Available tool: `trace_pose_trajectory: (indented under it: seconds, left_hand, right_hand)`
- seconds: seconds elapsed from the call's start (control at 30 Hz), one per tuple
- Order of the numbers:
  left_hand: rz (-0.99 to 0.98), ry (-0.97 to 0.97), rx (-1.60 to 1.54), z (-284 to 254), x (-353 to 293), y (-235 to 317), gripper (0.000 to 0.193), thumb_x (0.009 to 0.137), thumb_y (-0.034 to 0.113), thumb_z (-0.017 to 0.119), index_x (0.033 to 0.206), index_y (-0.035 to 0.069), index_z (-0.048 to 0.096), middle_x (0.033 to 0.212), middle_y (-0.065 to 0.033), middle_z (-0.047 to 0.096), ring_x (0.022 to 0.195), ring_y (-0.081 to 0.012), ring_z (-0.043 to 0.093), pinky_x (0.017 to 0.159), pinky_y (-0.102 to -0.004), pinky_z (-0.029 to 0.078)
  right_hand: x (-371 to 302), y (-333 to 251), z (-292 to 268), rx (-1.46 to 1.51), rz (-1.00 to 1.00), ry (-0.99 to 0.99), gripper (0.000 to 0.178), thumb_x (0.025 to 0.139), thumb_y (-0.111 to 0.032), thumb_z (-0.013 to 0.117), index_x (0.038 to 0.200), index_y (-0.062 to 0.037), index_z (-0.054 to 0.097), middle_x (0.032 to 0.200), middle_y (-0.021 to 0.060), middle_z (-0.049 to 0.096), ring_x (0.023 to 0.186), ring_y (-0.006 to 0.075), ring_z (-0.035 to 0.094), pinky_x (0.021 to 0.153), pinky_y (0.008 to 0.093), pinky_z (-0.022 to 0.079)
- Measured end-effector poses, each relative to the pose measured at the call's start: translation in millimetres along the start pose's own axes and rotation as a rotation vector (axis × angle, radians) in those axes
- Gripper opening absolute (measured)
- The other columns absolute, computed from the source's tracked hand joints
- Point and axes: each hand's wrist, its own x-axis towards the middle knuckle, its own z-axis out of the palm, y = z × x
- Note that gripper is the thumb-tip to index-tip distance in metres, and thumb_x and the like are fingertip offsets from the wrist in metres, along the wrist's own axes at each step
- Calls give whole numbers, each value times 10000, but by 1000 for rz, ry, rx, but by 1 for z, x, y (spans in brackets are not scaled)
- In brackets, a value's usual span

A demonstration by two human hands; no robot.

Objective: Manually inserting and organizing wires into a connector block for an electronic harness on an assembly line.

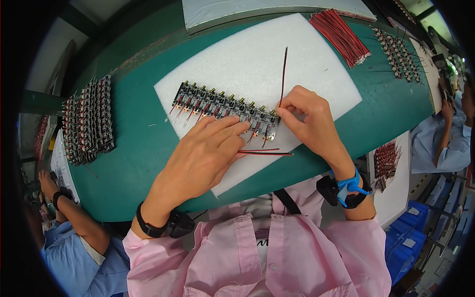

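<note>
A panel of small black circuit boards (213, 100) in a row, with red and black leads along its near side, lies on a white foam sheet (237, 57). My left hand (195, 156) rests over the panel's near edge, its fingertips on the boards. Several loose red and black wires (269, 152) stick out to the right from under its curled fingers. At the panel's right end, my right hand (316, 121) pinches a red-and-black wire (284, 74), which stands up and away from me. Its lower tip is hidden by the thumb and forefinger.
On the green table mat (133, 178), stacked board panels (89, 121) stand at the left. A bundle of red and black wires (340, 37) and more small assemblies (398, 54) lie at the far right. Co-workers in blue sit at left (81, 257) and right (440, 133).
</note>
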Motion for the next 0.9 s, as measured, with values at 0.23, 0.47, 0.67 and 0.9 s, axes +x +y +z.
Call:
trace_pose_trajectory:
  seconds: [0.23,0.47,0.67,0.9]
  left_hand:
    - [-1,-3,-1,0,-1,-1,167,659,40,581,806,-10,516,1052,-148,529,1005,-321,475,815,-404,378]
    - [9,-5,11,1,-2,-1,155,679,52,574,808,-9,514,1045,-148,528,1010,-319,470,810,-397,374]
    - [21,0,14,1,-2,-3,171,669,54,579,810,-15,511,1048,-149,524,1010,-317,468,798,-396,377]
    - [19,-1,15,2,-2,-4,184,656,55,584,809,-15,512,1054,-149,522,1018,-313,465,798,-393,376]
  right_hand:
    - [-1,0,1,-9,22,13,53,666,3,596,676,5,544,641,43,507,576,127,463,500,231,363]
    - [-4,0,2,-52,0,33,50,668,18,588,677,4,541,643,47,502,578,130,463,505,231,370]
    - [-4,0,0,-79,0,3,54,670,24,583,680,0,536,649,50,500,581,137,465,505,230,370]
    - [-3,0,2,-122,-59,44,74,651,28,598,680,-8,539,647,59,503,588,167,470,541,254,370]
